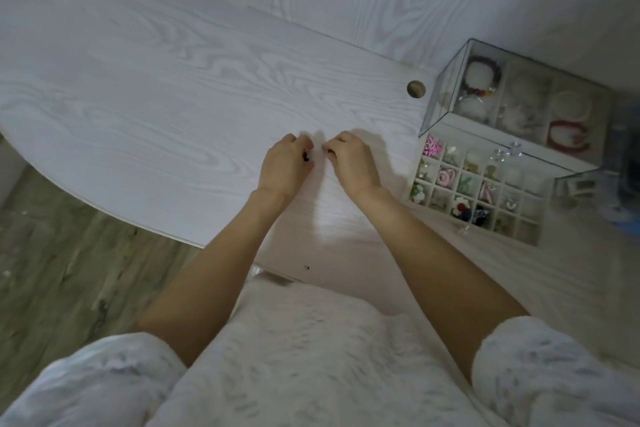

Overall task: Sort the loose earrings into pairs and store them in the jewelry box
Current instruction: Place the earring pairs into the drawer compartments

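Dark earring (306,157) sits pinched in left hand (284,163) fingers, just left of the box (485,184), above the bench (173,97). Right hand (351,159) fingers curled shut near it; whether they hold a match, can't tell. Risks, imo: tiny piece slips from pinch w/ loose grip, bounces off bench edge to floor; a speck (307,267) lies near that edge, could get brushed off by a forearm.

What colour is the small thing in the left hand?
Dark, nearly black: the small thing in the left hand, head view.
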Available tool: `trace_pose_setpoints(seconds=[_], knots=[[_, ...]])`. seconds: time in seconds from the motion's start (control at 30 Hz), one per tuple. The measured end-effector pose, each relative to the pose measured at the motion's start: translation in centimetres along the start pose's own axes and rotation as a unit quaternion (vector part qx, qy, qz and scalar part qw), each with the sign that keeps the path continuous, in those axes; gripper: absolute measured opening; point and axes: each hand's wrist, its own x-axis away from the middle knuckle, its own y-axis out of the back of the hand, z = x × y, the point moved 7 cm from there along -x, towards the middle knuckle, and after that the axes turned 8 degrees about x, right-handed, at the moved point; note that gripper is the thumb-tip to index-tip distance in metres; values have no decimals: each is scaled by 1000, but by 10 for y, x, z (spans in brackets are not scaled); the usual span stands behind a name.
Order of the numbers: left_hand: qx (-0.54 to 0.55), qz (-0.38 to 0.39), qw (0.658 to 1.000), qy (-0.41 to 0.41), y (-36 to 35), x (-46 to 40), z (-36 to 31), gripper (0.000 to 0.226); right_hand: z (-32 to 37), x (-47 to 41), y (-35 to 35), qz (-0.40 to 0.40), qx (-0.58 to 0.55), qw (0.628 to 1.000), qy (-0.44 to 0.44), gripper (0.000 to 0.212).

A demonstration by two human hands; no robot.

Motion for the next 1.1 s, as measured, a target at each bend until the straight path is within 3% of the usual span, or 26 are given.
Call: trace_pose_setpoints(seconds=[0.2,0.33,0.57,0.77,0.93,1.1], knots=[[4,-14,999,-34,-5,7,-7,10,2,28,-7,30,60,998,17,23],[30,21,997,-64,-19,20,-16,7,-8,52,-2,38,72,997,-7,21],[157,29,984,-78,-45,47,-47,10,-34,102,21,32,74,996,-43,24],[196,50,970,-131,-74,48,-118,11,-108,176,74,-72,-130,973,-178,11],[178,90,952,-233,-113,33,-211,14,-183,230,120,-168,-172,917,-318,12],[95,105,941,-308,-157,12,-274,17,-226,253,132,-214,-190,889,-357,11]])
